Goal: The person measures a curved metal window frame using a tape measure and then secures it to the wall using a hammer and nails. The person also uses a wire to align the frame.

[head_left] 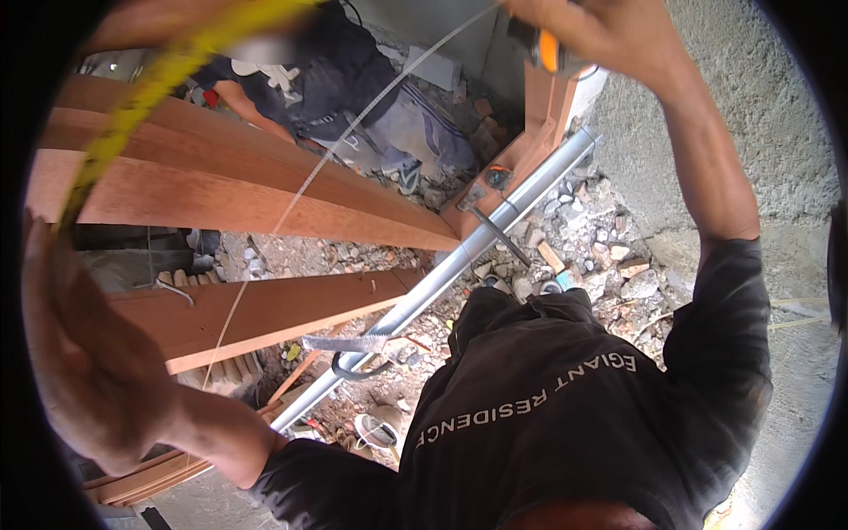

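Note:
My left hand [102, 353] is raised at the far left, fingers at the lower stretch of a yellow tape-measure blade [137, 106] that runs up past the top edge. My right hand [587, 31] is high at the upper right, closed on an orange-and-black tape measure case [548, 49]. A thin string [309, 181] slants between my hands, over the reddish timber beams [247, 199]. Below lies a silver metal pipe [459, 265], crossed by a hand saw [344, 343] and a dark bar [503, 238].
A co-worker [318, 79] in dark clothes crouches beyond the beams, and another arm [132, 22] shows at the top left. Rubble [618, 265] covers the ground under the pipe. A rough concrete wall [777, 132] rises on the right; an upright timber [543, 110] stands beside it.

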`<state>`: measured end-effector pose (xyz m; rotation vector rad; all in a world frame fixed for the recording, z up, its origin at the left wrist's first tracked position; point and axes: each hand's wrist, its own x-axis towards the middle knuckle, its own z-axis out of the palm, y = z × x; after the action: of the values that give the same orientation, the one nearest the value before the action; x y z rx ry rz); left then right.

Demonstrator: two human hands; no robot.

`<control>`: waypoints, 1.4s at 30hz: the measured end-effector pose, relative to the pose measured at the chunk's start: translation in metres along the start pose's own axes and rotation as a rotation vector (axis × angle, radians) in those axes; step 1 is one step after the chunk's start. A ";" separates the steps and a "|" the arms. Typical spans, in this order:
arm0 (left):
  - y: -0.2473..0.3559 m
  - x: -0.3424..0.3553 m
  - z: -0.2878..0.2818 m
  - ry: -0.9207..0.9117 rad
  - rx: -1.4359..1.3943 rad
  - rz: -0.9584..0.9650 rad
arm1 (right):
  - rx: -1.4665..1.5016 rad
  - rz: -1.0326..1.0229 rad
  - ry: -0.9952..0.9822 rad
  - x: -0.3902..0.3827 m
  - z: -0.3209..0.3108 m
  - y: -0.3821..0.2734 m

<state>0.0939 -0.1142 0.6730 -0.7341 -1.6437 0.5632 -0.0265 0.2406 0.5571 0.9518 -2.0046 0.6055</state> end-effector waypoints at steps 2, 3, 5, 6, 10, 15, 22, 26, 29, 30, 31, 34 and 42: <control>0.058 0.018 0.016 -0.001 -0.437 0.068 | 0.056 0.142 -0.168 -0.060 0.013 -0.010; 0.080 0.008 0.017 -0.072 -0.495 0.025 | 0.151 0.239 -0.218 -0.092 0.027 -0.023; 0.130 -0.024 0.036 -0.115 -0.642 -0.115 | 0.281 0.370 -0.265 -0.162 0.054 -0.024; 0.149 -0.043 0.035 -0.145 -0.706 -0.215 | 0.405 0.450 -0.258 -0.189 0.067 -0.038; 0.227 -0.133 0.035 -0.238 -1.024 -0.896 | 0.759 1.288 -0.359 -0.318 0.099 -0.069; 0.342 -0.237 0.000 -0.733 -1.269 -1.842 | 0.999 1.599 -0.390 -0.365 0.128 -0.106; 0.440 -0.215 -0.001 -0.976 -1.676 -2.160 | 0.831 1.184 -0.673 -0.329 0.173 -0.182; 0.434 -0.262 -0.003 -1.040 -1.788 -2.483 | 0.649 1.022 -0.834 -0.323 0.197 -0.198; 0.433 -0.281 -0.005 -0.999 -1.719 -2.538 | 0.676 0.903 -0.839 -0.329 0.215 -0.206; 0.435 -0.283 -0.004 -0.904 -1.698 -2.545 | 0.712 0.870 -0.822 -0.327 0.220 -0.205; 0.437 -0.285 -0.004 -0.808 -1.674 -2.550 | 0.694 0.894 -0.805 -0.326 0.224 -0.207; 0.428 -0.286 -0.004 -0.702 -1.787 -2.597 | 0.738 1.049 -0.772 -0.322 0.231 -0.213; 0.412 -0.344 -0.012 -1.113 -1.664 -2.144 | 0.899 1.244 -0.581 -0.368 0.280 -0.217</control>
<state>0.2100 -0.0833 0.1499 0.8728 -2.4014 -2.4776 0.1553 0.0661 0.1124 0.1541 -2.7806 2.2325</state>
